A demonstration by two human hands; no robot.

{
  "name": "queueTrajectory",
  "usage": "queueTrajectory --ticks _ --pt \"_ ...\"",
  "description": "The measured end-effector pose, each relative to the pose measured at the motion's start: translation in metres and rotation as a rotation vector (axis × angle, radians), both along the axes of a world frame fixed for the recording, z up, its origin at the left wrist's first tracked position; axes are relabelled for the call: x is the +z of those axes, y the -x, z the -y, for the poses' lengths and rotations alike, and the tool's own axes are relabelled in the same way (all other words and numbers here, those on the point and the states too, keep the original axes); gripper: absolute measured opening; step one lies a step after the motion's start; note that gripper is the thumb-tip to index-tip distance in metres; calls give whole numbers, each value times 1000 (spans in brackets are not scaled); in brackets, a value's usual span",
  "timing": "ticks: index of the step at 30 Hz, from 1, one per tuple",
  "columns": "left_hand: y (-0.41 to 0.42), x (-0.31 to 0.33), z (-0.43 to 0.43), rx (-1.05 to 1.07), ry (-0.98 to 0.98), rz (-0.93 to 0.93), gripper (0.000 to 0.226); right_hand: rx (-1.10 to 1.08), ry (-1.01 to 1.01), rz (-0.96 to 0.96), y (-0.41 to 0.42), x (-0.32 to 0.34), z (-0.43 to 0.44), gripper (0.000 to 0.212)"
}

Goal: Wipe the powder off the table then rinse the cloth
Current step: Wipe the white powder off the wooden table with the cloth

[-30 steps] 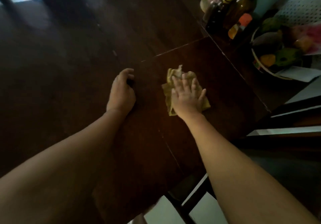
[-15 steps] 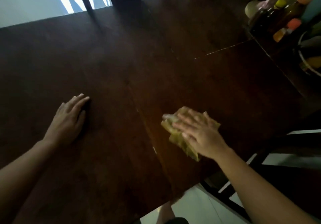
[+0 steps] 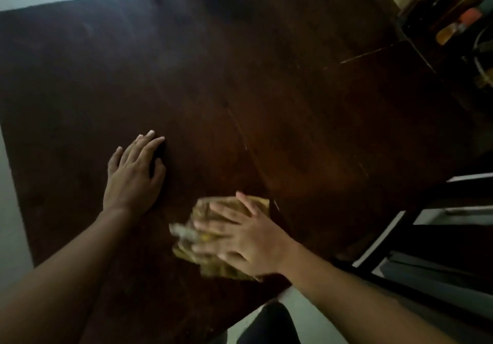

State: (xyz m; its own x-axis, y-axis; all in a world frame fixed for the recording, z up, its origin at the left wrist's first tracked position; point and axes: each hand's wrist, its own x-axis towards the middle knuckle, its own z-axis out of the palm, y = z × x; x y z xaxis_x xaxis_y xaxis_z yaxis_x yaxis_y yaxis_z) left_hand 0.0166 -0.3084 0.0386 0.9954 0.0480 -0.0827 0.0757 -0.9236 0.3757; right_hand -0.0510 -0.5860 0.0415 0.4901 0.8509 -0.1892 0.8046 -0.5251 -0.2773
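A crumpled yellow cloth (image 3: 202,258) lies on the dark wooden table (image 3: 266,90), close to its near edge. My right hand (image 3: 240,234) presses flat on the cloth with fingers spread and straight, pointing left; both are motion-blurred. My left hand (image 3: 133,178) rests palm down on the bare table just to the left of the cloth, fingers straight. In this dim light I cannot make out any powder on the wood.
Several sauce bottles (image 3: 450,10) with yellow and orange caps stand at the table's far right corner, beside a bowl rim (image 3: 480,58). A dark chair frame (image 3: 400,223) stands off the table's right side. A pale floor shows past the left and near edges.
My right hand has dragged the cloth from the middle right of the table toward the near edge and leftward. My left hand stays flat on the table. The view has shifted.
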Motion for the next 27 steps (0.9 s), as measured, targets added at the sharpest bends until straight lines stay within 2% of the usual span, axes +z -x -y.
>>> queueTrajectory --ticks 1,3,5,7,9,11,13,17,20,22,24,25,27 --pt "0 0 0 -5 6 3 49 80 -16 -17 13 2 23 49" --pt "0 0 -1 -11 18 5 49 19 -22 -54 18 2 74 48" --pt "1 1 -1 -7 24 7 49 -271 20 -64 7 1 116 48" --pt "1 1 -1 -3 28 19 49 -664 64 -26 -8 -2 131 48" --pt "1 0 0 -5 34 36 48 -1026 111 56 -23 -7 108 49" --pt "2 -1 -1 -11 37 49 48 -1227 143 80 -33 -10 61 52" --pt "2 -3 -3 -15 41 64 47 -1157 105 63 -25 -10 7 54" --pt "-1 -7 -8 -15 59 88 45 -688 -12 10 34 -6 -85 52" --pt "-3 -9 -10 -38 75 93 42 -261 -57 19 92 -6 -106 49" --pt "-3 -10 -10 -59 76 85 41 -72 -110 31 120 -6 -90 46" --pt "-3 -9 -10 -66 66 86 41 -86 -132 23 129 -8 -61 43" --pt "-4 -8 -10 -70 62 87 41 -175 -114 30 126 -9 -45 43" --pt "-5 -9 -9 -78 58 86 40 -487 -48 29 112 -14 -18 47"
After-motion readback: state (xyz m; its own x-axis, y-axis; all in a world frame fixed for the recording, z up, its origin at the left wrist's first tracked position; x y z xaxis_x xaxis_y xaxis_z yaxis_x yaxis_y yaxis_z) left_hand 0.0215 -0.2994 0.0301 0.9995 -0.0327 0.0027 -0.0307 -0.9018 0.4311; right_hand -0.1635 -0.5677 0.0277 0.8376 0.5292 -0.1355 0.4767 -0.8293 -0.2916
